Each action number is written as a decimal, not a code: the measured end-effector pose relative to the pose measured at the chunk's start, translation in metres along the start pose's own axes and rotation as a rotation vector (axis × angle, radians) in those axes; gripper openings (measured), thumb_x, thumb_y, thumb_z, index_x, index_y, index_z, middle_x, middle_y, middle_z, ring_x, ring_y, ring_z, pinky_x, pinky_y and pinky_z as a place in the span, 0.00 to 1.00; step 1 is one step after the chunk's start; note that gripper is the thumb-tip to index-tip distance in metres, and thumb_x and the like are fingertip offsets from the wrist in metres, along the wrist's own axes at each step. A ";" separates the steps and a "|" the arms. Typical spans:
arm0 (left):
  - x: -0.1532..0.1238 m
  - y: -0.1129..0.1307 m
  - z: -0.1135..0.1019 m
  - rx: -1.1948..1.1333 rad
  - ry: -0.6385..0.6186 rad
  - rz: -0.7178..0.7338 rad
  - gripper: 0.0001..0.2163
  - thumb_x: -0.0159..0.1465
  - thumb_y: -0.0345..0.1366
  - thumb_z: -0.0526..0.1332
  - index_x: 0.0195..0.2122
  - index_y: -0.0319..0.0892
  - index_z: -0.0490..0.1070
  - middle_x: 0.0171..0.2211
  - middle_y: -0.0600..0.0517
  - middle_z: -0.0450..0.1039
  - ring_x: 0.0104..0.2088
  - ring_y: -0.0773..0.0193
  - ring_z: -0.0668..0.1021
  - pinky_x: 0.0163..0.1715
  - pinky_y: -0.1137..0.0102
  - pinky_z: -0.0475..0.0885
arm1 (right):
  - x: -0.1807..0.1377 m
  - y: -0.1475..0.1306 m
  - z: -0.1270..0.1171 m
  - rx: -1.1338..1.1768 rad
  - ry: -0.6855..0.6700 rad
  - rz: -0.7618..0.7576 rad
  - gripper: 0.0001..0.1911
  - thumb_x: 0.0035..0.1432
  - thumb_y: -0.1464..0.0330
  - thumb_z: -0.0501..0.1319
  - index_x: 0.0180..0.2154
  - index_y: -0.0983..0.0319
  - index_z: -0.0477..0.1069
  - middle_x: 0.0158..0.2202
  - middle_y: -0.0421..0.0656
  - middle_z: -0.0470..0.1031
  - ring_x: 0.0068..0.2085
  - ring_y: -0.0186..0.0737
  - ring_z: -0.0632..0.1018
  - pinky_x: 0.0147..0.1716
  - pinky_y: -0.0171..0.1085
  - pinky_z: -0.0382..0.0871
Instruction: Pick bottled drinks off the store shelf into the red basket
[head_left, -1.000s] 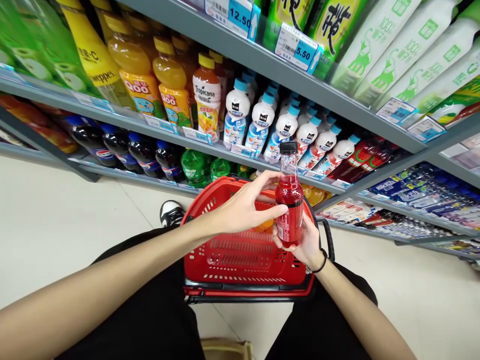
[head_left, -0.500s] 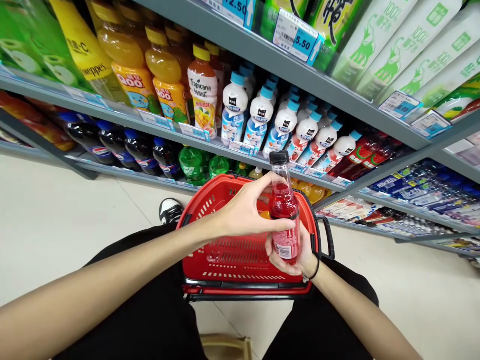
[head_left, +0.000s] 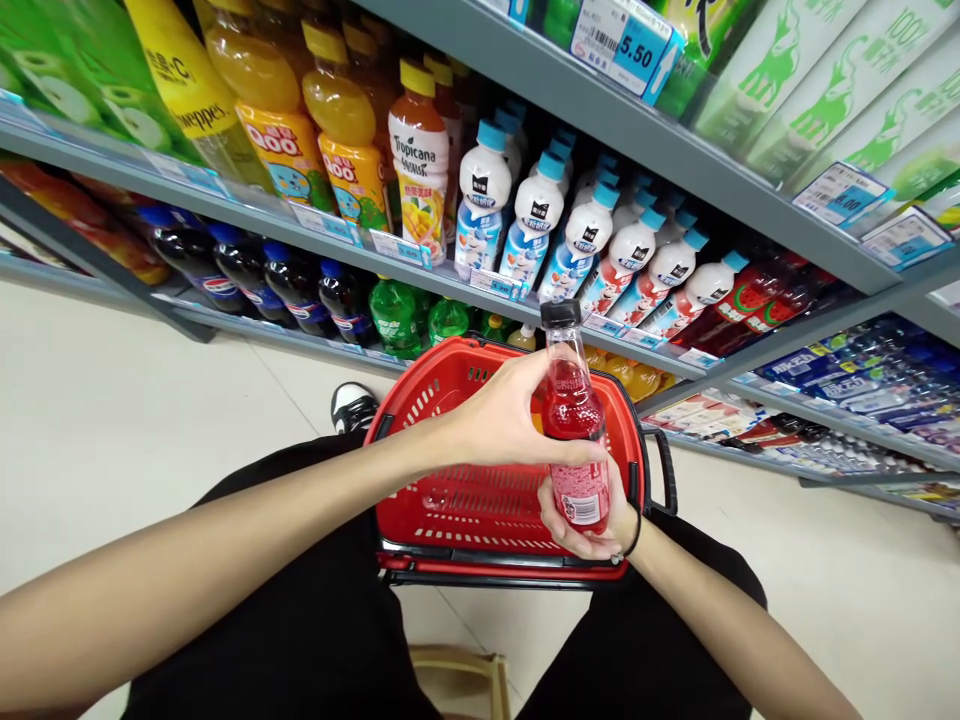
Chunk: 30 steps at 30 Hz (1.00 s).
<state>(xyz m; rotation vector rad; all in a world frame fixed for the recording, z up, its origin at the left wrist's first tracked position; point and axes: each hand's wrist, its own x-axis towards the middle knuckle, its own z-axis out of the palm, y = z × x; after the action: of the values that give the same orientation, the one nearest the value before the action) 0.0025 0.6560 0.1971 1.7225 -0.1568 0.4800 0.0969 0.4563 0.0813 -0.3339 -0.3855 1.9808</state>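
I hold a small bottle of red drink (head_left: 574,420) with a black cap upright over a red shopping basket (head_left: 450,500). My right hand (head_left: 600,525) grips its lower part from below, fingers wrapped round the label. My left hand (head_left: 502,420) is closed on the bottle's middle from the left side, thumb across the front. The basket sits on the floor between my knees. An orange thing shows inside it behind the bottle, mostly hidden.
Store shelves run across the back: orange juice bottles (head_left: 337,130), white bottles with blue caps (head_left: 540,220), dark cola bottles (head_left: 247,270), green bottles (head_left: 394,320), and green-and-white cartons (head_left: 825,90) on the top shelf (head_left: 675,150). Pale floor lies left and right. A wooden stool edge (head_left: 457,665) shows beneath me.
The bottle and both hands have dropped slightly and shifted toward me, over the basket's right side. The view has tilted a little.
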 end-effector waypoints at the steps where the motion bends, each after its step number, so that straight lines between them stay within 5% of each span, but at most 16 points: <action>1: 0.000 0.000 0.000 0.001 0.002 -0.001 0.27 0.53 0.48 0.78 0.46 0.40 0.68 0.39 0.52 0.74 0.36 0.63 0.77 0.40 0.66 0.76 | 0.000 0.000 -0.001 0.006 -0.012 0.008 0.57 0.49 0.22 0.46 0.33 0.72 0.75 0.19 0.50 0.75 0.07 0.36 0.65 0.00 0.32 0.52; 19: 0.000 -0.004 -0.004 0.032 -0.045 0.014 0.22 0.56 0.41 0.74 0.46 0.42 0.68 0.41 0.51 0.75 0.39 0.62 0.79 0.44 0.64 0.77 | 0.000 -0.015 0.022 -0.229 0.295 -0.054 0.49 0.55 0.30 0.47 0.36 0.72 0.76 0.19 0.50 0.76 0.09 0.36 0.65 0.03 0.32 0.53; 25: 0.000 -0.009 -0.009 -0.095 -0.045 -0.054 0.23 0.55 0.36 0.75 0.48 0.42 0.68 0.44 0.50 0.76 0.43 0.60 0.80 0.49 0.61 0.78 | 0.006 -0.023 0.038 -0.446 0.561 -0.236 0.44 0.63 0.34 0.45 0.42 0.69 0.75 0.21 0.46 0.75 0.13 0.36 0.68 0.06 0.31 0.54; 30: 0.005 -0.011 -0.011 -0.293 0.015 -0.173 0.19 0.56 0.33 0.74 0.45 0.39 0.71 0.46 0.47 0.80 0.46 0.60 0.82 0.53 0.60 0.78 | 0.007 -0.023 0.046 -0.712 0.712 -0.429 0.36 0.64 0.40 0.51 0.47 0.66 0.75 0.32 0.50 0.79 0.28 0.46 0.79 0.20 0.38 0.73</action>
<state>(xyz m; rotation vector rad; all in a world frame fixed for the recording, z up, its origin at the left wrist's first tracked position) 0.0086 0.6696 0.1903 1.4305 -0.0628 0.3238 0.0941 0.4666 0.1321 -1.2463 -0.6191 1.1443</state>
